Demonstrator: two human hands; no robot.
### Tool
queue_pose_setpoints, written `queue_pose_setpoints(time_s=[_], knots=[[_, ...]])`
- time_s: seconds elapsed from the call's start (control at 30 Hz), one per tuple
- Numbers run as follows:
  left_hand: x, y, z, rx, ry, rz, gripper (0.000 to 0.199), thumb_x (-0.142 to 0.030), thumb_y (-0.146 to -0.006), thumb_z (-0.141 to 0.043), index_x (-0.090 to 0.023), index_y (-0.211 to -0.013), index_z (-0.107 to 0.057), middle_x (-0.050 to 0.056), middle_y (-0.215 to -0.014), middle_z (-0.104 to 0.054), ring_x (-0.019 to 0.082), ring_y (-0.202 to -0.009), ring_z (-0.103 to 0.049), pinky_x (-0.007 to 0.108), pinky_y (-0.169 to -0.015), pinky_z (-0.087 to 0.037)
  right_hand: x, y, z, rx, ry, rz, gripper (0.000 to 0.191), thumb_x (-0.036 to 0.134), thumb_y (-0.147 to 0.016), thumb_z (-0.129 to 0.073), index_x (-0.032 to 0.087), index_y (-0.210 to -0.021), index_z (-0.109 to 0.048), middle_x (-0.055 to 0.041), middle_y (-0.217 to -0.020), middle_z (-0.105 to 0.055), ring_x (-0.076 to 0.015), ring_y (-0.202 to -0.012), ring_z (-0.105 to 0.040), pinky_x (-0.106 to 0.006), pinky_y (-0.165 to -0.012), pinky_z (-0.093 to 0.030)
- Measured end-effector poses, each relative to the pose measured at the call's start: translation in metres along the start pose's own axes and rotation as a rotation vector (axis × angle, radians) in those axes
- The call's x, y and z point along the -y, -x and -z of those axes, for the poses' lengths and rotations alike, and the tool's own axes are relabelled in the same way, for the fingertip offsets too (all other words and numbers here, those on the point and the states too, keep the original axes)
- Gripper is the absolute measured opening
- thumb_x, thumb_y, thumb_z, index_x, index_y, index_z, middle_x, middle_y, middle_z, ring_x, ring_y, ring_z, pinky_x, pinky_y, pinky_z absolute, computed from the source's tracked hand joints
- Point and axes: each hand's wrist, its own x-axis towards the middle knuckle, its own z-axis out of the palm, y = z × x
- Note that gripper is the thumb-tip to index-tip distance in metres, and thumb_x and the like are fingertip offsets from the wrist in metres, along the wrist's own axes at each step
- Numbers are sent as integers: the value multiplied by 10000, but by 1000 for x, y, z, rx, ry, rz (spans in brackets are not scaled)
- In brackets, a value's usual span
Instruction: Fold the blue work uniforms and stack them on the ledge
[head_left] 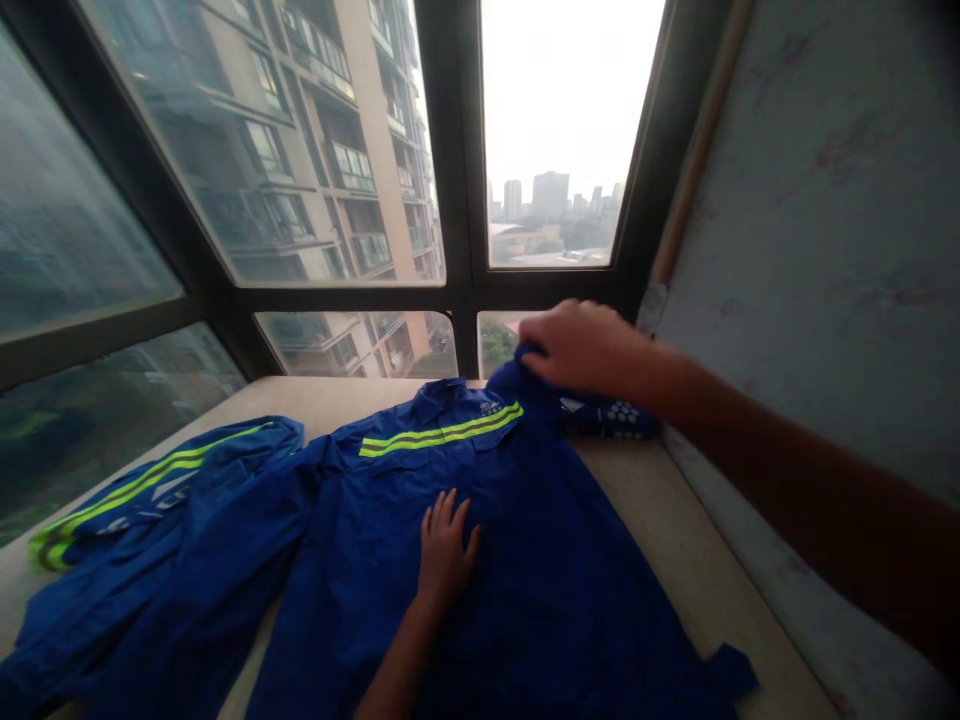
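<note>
A blue work jacket (pixel 480 560) with a yellow-green reflective chest stripe lies spread front side up, its collar toward the window. My left hand (pixel 446 545) rests on the jacket's front below the stripe, fingers apart, holding nothing. Near the collar, my right hand (pixel 574 340) is closed on the jacket's shoulder fabric, which is lifted above the surface. Part of that raised cloth is hidden behind the hand. The sleeve on the left side stretches toward the lower left.
Another blue garment (pixel 169 490) with reflective stripes lies at the left. A dark blue patterned item (pixel 615 418) sits behind my right forearm. The pale surface (pixel 645 490) meets windows at the back and a patterned wall (pixel 810 250) at the right.
</note>
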Motion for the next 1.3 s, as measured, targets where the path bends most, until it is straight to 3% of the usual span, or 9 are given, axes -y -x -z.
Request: queue_pose_setpoints(time_s=[0.07,0.17,0.27,0.43,0.53,0.6,0.8,1.03,1.3], knots=[[1,2,7,-17,314,147,418,-353,-836,-578,-157,-1193,-671,149,-1432,-541,316,-1405,-388,470,-1194,-233,4,43,-15,406,322,225,222,60,-540,-856,154,-582,-660,13,-571,-628,-156,-704,-645,-268,-750,-482],[4,9,16,62,606,372,390,-421,-772,-649,-163,-1061,-693,135,-1171,-690,321,-1192,-591,437,-1057,-435,-22,100,-36,1113,603,491,242,342,-727,-781,206,-927,-758,-33,-782,-738,-182,-677,-666,-252,-632,-473],[8,18,20,148,669,499,435,-483,-794,-624,-157,-1081,-652,97,-909,-717,280,-903,-705,404,-813,-563,-78,122,-44,1339,417,316,363,421,-819,-688,254,-1141,-710,-8,-919,-757,-159,-753,-687,-208,-615,-446],[4,20,14,221,859,768,593,-445,-765,-722,-175,-1251,-519,-14,-736,-619,141,-625,-643,246,-600,-519,-200,99,-39,728,195,-184,218,368,-831,-632,187,-881,-744,-43,-863,-743,-176,-773,-666,-238,-665,-461],[0,13,4,221,845,780,699,-416,-712,-779,-174,-1295,-477,-50,-672,-584,120,-542,-573,209,-508,-441,-255,78,-41,278,-47,-470,239,416,-755,-727,183,-805,-714,-69,-865,-735,-216,-813,-668,-287,-720,-503],[-1,9,-3,223,830,756,709,-387,-697,-783,-184,-1304,-479,-45,-687,-606,124,-550,-578,210,-515,-437,-276,66,-47,138,-159,-566,300,457,-740,-747,178,-835,-693,-82,-905,-732,-225,-863,-673,-308,-764,-525],[-5,6,-3,246,735,707,654,-437,-760,-676,-158,-1321,-489,-2,-724,-660,185,-608,-639,262,-563,-479,-296,31,-82,72,-390,-676,221,360,-806,-706,175,-902,-636,-75,-840,-727,-183,-734,-687,-311,-687,-562],[-11,-1,5,207,350,564,604,-410,-750,-682,-120,-1271,-585,218,-1267,-650,373,-1242,-564,482,-1059,-390,-305,-14,-67,-67,-495,-620,107,254,-794,-677,176,-862,-647,-19,-731,-700,-142,-665,-642,-245,-653,-538],[-13,0,10,206,650,726,438,-443,-872,-542,-153,-1182,-647,151,-1298,-661,295,-1201,-619,429,-1009,-487,-301,49,-54,-124,-407,-640,322,383,-754,-752,188,-998,-674,-76,-881,-723,-181,-758,-662,-309,-760,-545]])
